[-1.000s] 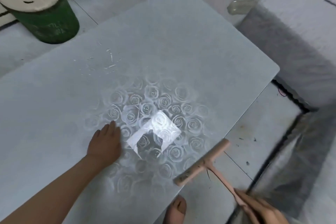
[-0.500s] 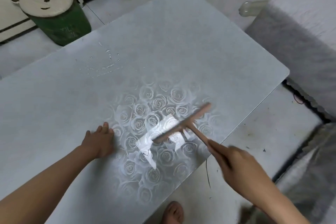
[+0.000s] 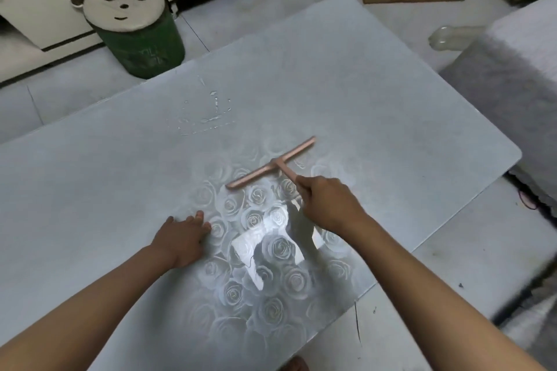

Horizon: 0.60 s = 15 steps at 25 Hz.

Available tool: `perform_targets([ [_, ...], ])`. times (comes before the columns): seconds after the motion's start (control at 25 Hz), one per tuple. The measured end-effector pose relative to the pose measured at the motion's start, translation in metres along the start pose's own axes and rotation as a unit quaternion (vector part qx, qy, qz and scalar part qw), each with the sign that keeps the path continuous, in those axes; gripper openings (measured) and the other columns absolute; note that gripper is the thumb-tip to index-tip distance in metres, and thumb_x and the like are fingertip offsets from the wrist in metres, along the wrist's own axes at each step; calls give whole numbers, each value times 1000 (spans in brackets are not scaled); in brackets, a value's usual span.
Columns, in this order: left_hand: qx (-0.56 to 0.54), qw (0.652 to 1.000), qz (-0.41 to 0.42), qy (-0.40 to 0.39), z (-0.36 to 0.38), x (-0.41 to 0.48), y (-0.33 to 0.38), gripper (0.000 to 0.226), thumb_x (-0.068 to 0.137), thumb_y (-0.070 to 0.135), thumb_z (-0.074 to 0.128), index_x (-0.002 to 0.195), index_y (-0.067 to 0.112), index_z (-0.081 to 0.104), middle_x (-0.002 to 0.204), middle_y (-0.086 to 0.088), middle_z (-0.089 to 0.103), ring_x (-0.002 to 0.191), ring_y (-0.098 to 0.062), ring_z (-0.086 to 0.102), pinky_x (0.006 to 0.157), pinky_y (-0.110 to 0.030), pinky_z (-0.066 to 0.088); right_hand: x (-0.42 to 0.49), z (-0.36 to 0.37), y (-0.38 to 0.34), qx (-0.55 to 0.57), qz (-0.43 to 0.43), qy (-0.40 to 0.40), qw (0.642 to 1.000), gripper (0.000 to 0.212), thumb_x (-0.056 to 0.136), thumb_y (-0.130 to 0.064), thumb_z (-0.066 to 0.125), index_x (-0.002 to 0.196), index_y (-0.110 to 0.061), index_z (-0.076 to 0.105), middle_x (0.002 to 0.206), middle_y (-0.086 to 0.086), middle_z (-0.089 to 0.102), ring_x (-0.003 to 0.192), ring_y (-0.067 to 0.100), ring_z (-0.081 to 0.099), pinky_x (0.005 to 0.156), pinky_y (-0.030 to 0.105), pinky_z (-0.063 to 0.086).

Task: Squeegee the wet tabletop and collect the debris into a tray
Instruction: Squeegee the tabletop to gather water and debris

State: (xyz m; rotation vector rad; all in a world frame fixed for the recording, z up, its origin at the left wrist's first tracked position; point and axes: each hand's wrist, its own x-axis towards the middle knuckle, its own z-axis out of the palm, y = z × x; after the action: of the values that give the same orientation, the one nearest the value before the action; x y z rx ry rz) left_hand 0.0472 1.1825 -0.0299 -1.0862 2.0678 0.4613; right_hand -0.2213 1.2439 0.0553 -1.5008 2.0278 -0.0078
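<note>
T-shaped pink squeegee [image 3: 270, 163], glossy rose-patterned tabletop [image 3: 376, 105], perhaps wet

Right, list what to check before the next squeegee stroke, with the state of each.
1. Grip: the right hand holds the squeegee by its handle: ok.
2. Contact: blade flat on the tabletop: cannot tell.
3. Brace: the left hand rests flat on the tabletop, apart from the blade: ok.
4. Target: water droplets lie beyond the blade, unwiped: not ok.
5. Catch: no tray in view: not ok.
</note>
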Motion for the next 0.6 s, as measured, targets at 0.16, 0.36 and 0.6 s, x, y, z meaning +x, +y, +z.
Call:
perform_targets([
  [0.16,-107,991,26,80,-7,3,-22,40,99,34,33,137,31,46,142,5,49,124,-17,51,99,-29,42,-71,-6,39,-23,-16,-7,1000,38,97,-44,36,130,-60,29,100,-5,69,96,22,63,76,36,52],
  [0.36,-166,969,8,182,-24,19,-47,41,96,22,38,135,26,47,136,4,48,122,-16,49,95,-30,44,-11,14,-8,-10,-40,9,999,49,98,-29,39,139,-53,31,83,4,61,84,27,61,70,35,47],
  [0.6,-71,974,-62,205,-36,40,-85,54,84,20,55,134,5,43,148,-16,32,123,-25,49,94,-35,43,102,-11,-95,0,-9,24,1000,35,98,-22,40,130,-28,53,107,12,66,100,35,59,80,39,50],
])
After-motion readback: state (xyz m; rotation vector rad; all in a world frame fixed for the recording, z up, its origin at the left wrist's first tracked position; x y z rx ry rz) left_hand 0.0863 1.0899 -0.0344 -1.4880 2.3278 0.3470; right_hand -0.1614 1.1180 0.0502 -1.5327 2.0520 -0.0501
